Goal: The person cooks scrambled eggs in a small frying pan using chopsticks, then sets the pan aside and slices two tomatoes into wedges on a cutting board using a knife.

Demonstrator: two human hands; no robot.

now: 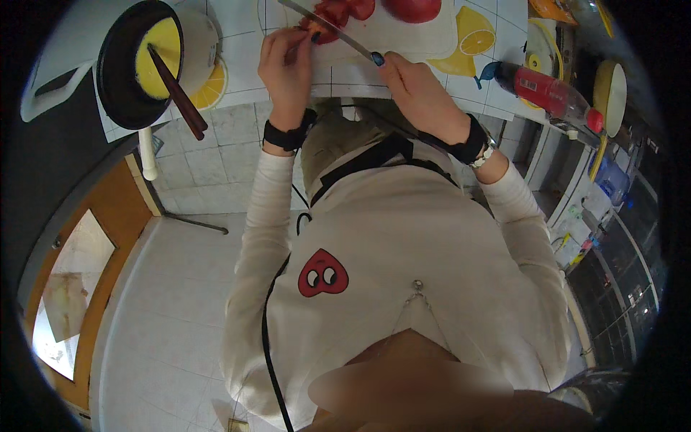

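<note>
At the top edge of the head view, my right hand is closed round the handle end of a knife. Its blade slants up and left across red cut tomato on a white cutting board. My left hand has its fingers bent and pressed on the tomato's left end, close beside the blade. The contact under those fingertips is partly hidden. A larger tomato piece lies farther right on the board, cut off by the picture's edge.
Left of my hands stands a black bowl of yellow liquid, with dark chopsticks leaning over its rim. A red-labelled bottle lies at the right. The table's cover carries lemon prints. A wooden door is at lower left.
</note>
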